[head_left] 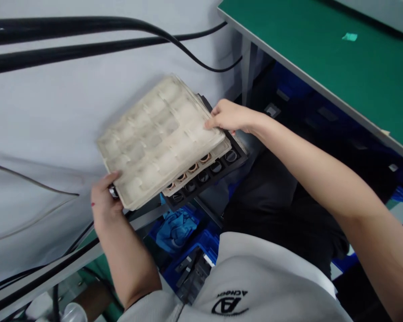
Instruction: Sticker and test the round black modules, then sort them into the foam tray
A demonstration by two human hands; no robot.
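**Pale trays (154, 138) held at a slant over a black tray (242, 159)**

The pale trays lie stacked, turned diagonally, in front of a white wall (53, 116). Their top face shows rows of shallow pockets. The left hand (106, 197) is closed around their lower left corner, thumb on the upper face and fingers curled beneath. The right hand (225, 117) pinches the opposite edge, its thumb pressed on top and most of its fingers hidden; whether they also reach the black tray cannot be told.

Along the near side, a lower pale layer juts out, with a row of copper-coloured rings (193, 167) in its pockets. The black tray sticks out farther below, with round pieces (231, 155) set in its own compartments.

Under the trays, a crumpled blue cloth (175, 229) sits near a blue bin (210, 241) that contains dark and grey parts, too small to identify. At the upper right stands a green-topped counter (289, 40), well apart from the left hand, with a small light-green scrap (349, 36) on it. Thick black cables (70, 29) run across the wall above the trays.
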